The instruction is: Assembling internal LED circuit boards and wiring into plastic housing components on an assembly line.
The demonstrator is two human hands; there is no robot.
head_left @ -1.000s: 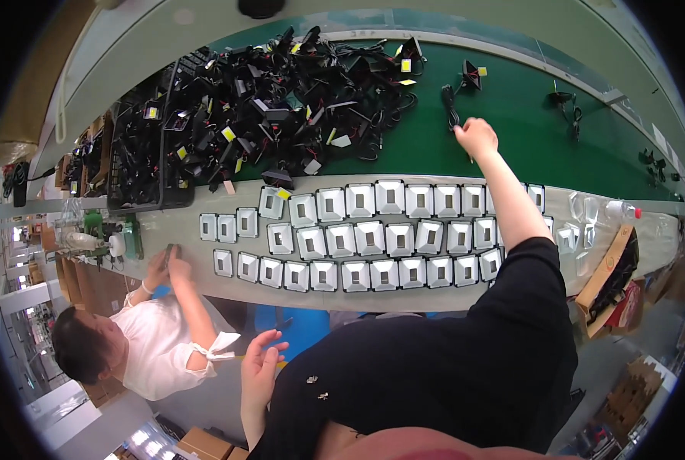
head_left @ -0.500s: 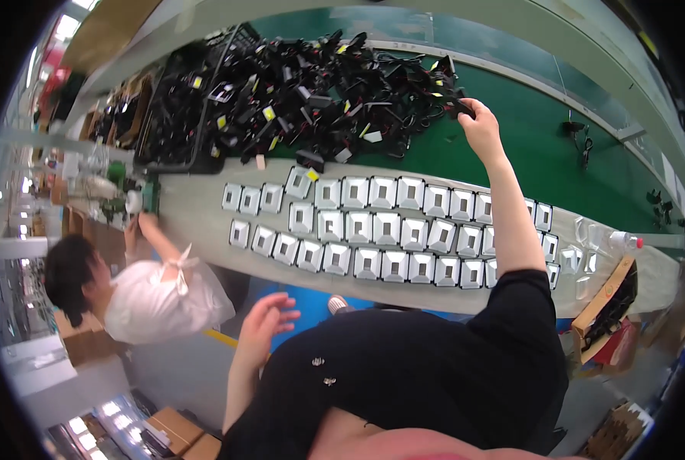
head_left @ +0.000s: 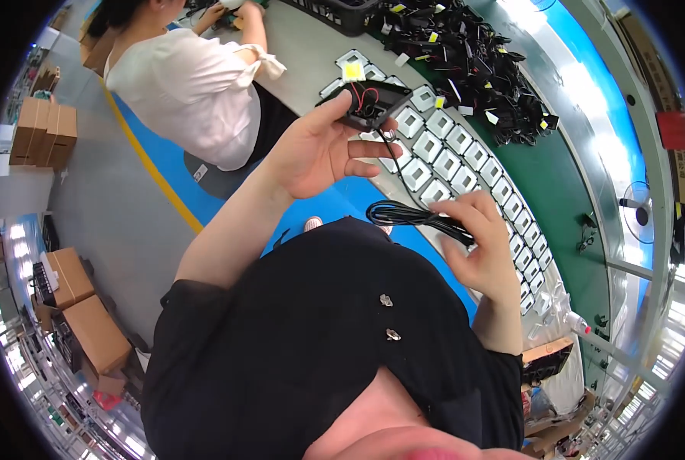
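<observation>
Between the thumb and fingers of my left hand (head_left: 319, 149) is a black plastic housing (head_left: 385, 100), its hollow side showing thin red wires and a yellow-white square piece. A black cable runs down from it to a bundled coil of black cable (head_left: 415, 217). My right hand (head_left: 477, 241) is closed around the end of that coil. Behind both hands, white square frames (head_left: 444, 163) with dark rims lie in rows on the pale worktop. Part of the rows is hidden by the housing and my left fingers.
A heap of black wired parts (head_left: 473, 77) covers the green surface beyond the frames, near a black crate (head_left: 342, 14). On the left a person in a white top (head_left: 197, 84) works at the same bench. A bottle with a red cap (head_left: 578, 323) stands at right.
My right hand has come back from the heap and now holds the cable coil. The left hand has risen and grips the housing. The view has turned, bringing the co-worker closer.
</observation>
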